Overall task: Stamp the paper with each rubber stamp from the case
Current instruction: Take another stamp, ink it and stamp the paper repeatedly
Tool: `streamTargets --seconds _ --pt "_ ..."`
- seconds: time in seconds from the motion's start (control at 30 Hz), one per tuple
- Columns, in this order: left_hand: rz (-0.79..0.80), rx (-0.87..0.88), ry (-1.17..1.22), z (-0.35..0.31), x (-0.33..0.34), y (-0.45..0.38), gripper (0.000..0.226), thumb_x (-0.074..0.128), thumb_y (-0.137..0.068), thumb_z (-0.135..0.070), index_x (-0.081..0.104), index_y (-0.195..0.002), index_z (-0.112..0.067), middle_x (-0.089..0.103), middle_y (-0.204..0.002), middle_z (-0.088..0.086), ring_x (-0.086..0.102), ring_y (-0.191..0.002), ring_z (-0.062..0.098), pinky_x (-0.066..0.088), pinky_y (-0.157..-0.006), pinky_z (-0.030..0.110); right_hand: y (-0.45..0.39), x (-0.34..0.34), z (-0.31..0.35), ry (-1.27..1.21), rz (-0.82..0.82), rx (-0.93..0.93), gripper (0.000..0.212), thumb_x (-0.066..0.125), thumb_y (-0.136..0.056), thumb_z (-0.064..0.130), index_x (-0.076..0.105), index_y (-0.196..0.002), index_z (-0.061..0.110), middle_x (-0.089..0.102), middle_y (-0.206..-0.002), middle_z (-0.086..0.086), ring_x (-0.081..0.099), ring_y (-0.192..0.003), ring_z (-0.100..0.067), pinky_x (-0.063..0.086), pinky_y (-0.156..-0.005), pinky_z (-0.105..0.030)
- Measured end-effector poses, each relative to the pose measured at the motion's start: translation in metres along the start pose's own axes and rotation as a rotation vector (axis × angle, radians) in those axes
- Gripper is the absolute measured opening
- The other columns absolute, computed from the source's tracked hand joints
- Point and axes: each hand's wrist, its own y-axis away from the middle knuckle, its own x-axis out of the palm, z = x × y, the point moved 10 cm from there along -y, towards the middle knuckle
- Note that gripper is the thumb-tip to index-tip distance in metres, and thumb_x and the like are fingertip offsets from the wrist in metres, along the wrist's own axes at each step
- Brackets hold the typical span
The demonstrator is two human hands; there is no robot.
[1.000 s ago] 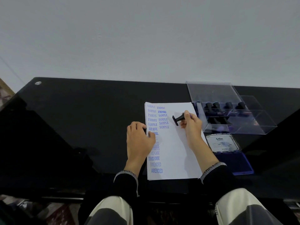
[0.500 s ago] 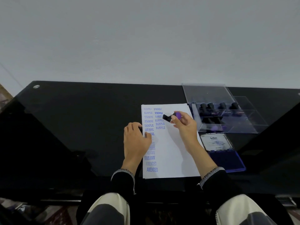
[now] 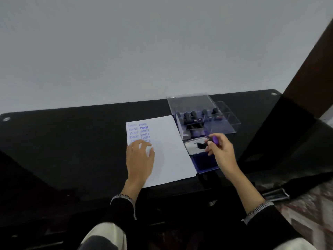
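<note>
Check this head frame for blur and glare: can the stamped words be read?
Head view: motion blur softens the paper prints; upper ones read SAMPLE and FRAGILE. Left hand covers the lower ones. The open ink pad lid glares white. Right hand is smeared.

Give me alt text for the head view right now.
The right hand holds a rubber stamp above the open ink pad, while the left hand rests on the stamped paper; a clear case of stamps sits behind on the black table.

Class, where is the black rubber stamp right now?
In the head view, right hand pinches the black rubber stamp above the blue ink pad, right of the white paper.
</note>
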Motion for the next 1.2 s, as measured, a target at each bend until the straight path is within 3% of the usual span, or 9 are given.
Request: streamTargets --seconds 0.1,0.2,0.27,0.47,0.63,0.73,0.93,1.13,1.2 --pt "0.165 0.07 0.059 -0.038 0.033 0.02 0.023 0.061 -0.09 -0.034 0.064 -0.111 -0.024 0.052 -0.129 -0.006 0.039 -0.125 0.017 0.034 -0.109 0.036 0.006 -0.023 -0.006 0.093 -0.025 -0.015 0.026 0.052 -0.092 0.002 0.055 -0.095 0.028 0.064 -0.092 -0.011 0.061 -0.063 -0.011 0.049 -0.058 -0.028" --pt "0.306 0.146 0.009 -0.06 0.059 0.039 0.038 0.056 -0.091 -0.044 0.057 -0.126 -0.028 0.044 -0.142 -0.006 0.029 -0.137 0.017 0.017 -0.118 0.04 0.01 -0.029 -0.008 0.206 -0.001 -0.031 0.019 0.052 -0.093 0.009 0.053 -0.098 0.027 0.064 -0.086 -0.008 0.06 -0.061 -0.005 0.051 -0.065 -0.031" --pt "0.345 0.155 -0.029 -0.061 0.066 0.048 0.046 0.053 -0.092 -0.049 0.052 -0.133 -0.029 0.039 -0.147 -0.007 0.024 -0.142 0.017 0.009 -0.12 0.038 0.012 -0.024 -0.004 0.283 0.037 -0.06 0.014 0.052 -0.094 0.014 0.052 -0.103 0.025 0.063 -0.082 -0.003 0.061 -0.065 -0.007 0.049 -0.065 -0.023" --pt "0.346 0.159 -0.076 -0.06 0.067 0.053 0.05 0.047 -0.092 -0.055 0.047 -0.137 -0.032 0.035 -0.15 -0.01 0.021 -0.143 0.013 0.002 -0.12 0.031 0.011 0.001 0.002 0.457 0.129 -0.166 0.015 0.053 -0.096 0.017 0.048 -0.11 0.021 0.056 -0.092 0.008 0.056 -0.08 -0.006 0.043 -0.065 -0.012" --pt "0.335 0.162 -0.066 -0.059 0.066 0.053 0.049 0.048 -0.092 -0.054 0.048 -0.136 -0.032 0.036 -0.15 -0.011 0.021 -0.143 0.012 0.002 -0.12 0.031 0.012 0.01 -0.006 0.546 0.125 -0.209 0.016 0.054 -0.094 0.01 0.049 -0.109 0.015 0.059 -0.102 -0.001 0.058 -0.091 -0.015 0.051 -0.078 -0.028" --pt "0.316 0.168 -0.055 -0.06 0.065 0.053 0.049 0.048 -0.092 -0.054 0.049 -0.135 -0.031 0.037 -0.148 -0.011 0.023 -0.142 0.012 0.003 -0.12 0.031 0.013 0.01 -0.008 0.549 0.075 -0.219 0.018 0.056 -0.093 0.008 0.05 -0.11 0.013 0.059 -0.102 -0.004 0.058 -0.089 -0.018 0.052 -0.076 -0.029" --pt "0.317 0.164 -0.058 -0.06 0.065 0.053 0.048 0.048 -0.092 -0.054 0.048 -0.135 -0.032 0.036 -0.149 -0.011 0.021 -0.143 0.011 0.003 -0.12 0.031 0.02 0.006 -0.01 0.525 0.011 -0.248 0.022 0.058 -0.09 0.005 0.052 -0.11 0.012 0.059 -0.099 -0.002 0.058 -0.087 -0.015 0.046 -0.072 -0.016" --pt "0.311 0.162 -0.052 -0.06 0.064 0.053 0.048 0.049 -0.092 -0.053 0.049 -0.135 -0.031 0.037 -0.148 -0.011 0.022 -0.143 0.012 0.003 -0.12 0.032 0.007 0.012 -0.006 0.543 0.061 -0.237 0.018 0.057 -0.089 -0.001 0.051 -0.103 0.008 0.056 -0.092 -0.002 0.057 -0.083 -0.013 0.045 -0.066 -0.009" --pt "0.312 0.163 -0.051 -0.06 0.064 0.053 0.049 0.049 -0.092 -0.053 0.049 -0.135 -0.031 0.037 -0.148 -0.011 0.022 -0.143 0.012 0.003 -0.12 0.031 0.006 0.014 -0.007 0.57 0.068 -0.243 0.018 0.057 -0.089 0.0 0.05 -0.103 0.009 0.055 -0.092 -0.002 0.059 -0.084 -0.016 0.047 -0.066 -0.014"
